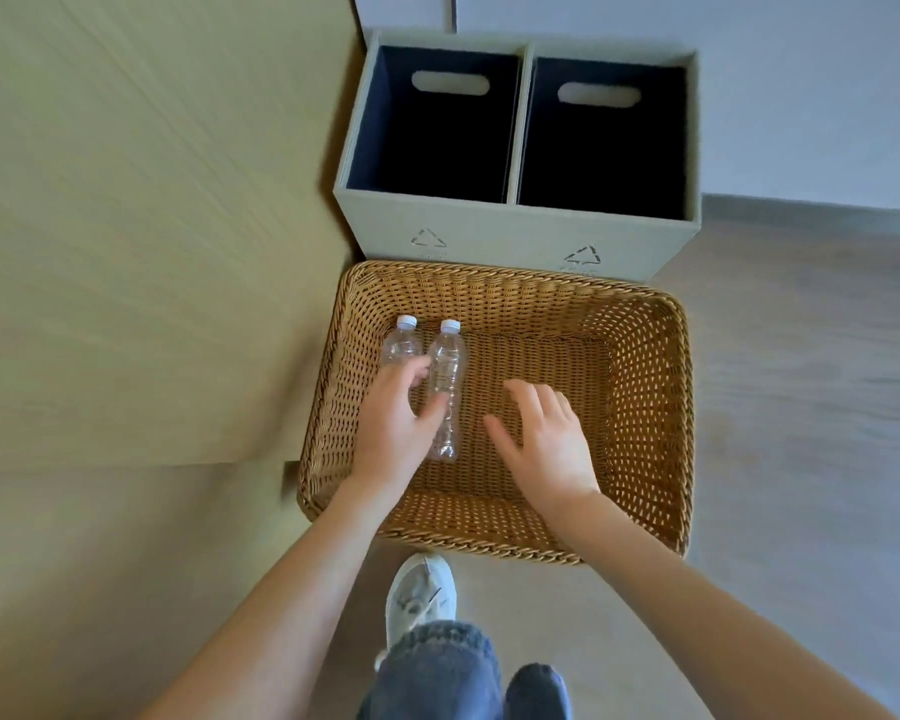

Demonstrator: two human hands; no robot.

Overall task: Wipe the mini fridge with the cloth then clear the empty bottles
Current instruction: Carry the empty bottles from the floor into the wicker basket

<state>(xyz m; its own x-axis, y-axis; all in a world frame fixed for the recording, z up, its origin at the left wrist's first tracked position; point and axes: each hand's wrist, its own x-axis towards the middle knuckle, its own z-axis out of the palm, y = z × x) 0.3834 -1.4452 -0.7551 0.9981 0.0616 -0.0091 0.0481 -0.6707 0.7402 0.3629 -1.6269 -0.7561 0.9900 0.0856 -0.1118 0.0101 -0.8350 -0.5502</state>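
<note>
Two empty bottles (445, 366) lay side by side at the left of the wicker basket (489, 283). Left hand (393, 423) lay over them, grip unclear; right hand (546, 439) spread wide, holding nothing. Judged light, thin-walled, crushable and slick: take mid-body.

It looked like a domestic or guest room indoors: pale wood-look floor (801, 381), plain light wall (749, 96), a wood-grain cabinet side (152, 226), a two-compartment fabric recycling bin (515, 241) and a wicker basket (489, 283) set on the floor.
</note>
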